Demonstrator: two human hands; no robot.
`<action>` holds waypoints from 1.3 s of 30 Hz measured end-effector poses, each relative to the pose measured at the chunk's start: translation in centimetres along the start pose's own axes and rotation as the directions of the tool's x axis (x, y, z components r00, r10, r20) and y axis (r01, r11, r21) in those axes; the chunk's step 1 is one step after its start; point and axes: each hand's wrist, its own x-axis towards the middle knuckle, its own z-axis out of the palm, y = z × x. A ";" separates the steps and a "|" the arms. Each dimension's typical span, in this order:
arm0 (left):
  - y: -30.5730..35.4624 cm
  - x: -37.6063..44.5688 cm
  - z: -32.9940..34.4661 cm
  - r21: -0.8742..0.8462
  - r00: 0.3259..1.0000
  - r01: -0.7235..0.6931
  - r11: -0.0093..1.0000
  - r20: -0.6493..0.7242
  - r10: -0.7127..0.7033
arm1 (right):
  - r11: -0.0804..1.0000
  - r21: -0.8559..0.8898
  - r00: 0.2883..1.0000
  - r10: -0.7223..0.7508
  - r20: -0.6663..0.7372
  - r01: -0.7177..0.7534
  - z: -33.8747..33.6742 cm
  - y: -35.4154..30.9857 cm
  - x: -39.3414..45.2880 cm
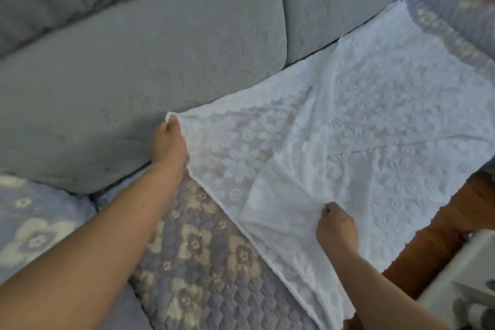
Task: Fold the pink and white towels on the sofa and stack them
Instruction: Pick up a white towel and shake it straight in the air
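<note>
A grey sofa (139,67) fills most of the view. Two plump back cushions (334,2), in grey fabric with a faint embossed leaf pattern, meet at a deep seam right of centre. The seat carries a quilted cover (203,257) in lavender with cream flowers, running to the seat's front edge. A similar floral cover (32,225) lies at the left end. Beyond the seat's front edge, brown wooden floor (428,244) shows. A white, blurred piece of furniture (466,276) stands at the lower right. Lighting is soft and even.
</note>
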 end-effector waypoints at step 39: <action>31.9 -39.8 -0.9 -0.641 0.989 0.131 0.756 0.140 -0.052 | 0.284 0.945 0.645 -0.695 0.318 -0.161 -39.3 -9.5 -17.2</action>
